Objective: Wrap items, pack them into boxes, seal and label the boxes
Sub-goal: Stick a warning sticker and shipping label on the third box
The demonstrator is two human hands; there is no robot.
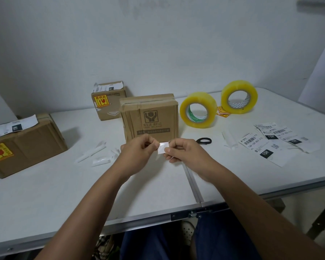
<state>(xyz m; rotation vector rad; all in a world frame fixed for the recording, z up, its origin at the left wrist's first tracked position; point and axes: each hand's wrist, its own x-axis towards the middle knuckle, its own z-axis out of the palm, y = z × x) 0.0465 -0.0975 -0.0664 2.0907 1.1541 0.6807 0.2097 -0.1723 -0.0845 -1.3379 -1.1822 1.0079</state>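
A taped cardboard box (150, 117) stands upright at the middle of the white table (45, 194). Just in front of it, above the table, my left hand (137, 152) and my right hand (184, 152) pinch a small white sticker (163, 147) between their fingertips, one hand at each side. Two other boxes carry labels and yellow-red fragile stickers: a small box (109, 100) at the back and a large box (24, 145) at the left. Shipping labels (270, 141) lie at the right.
Two yellow tape rolls (198, 112) (239, 96) stand on edge behind the labels, with small fragile stickers (222, 111) between them. Black scissors (204, 141) lie right of my hands. Peeled backing strips (96, 154) (229, 141) litter the table. A metal seam (193, 182) crosses the tabletop.
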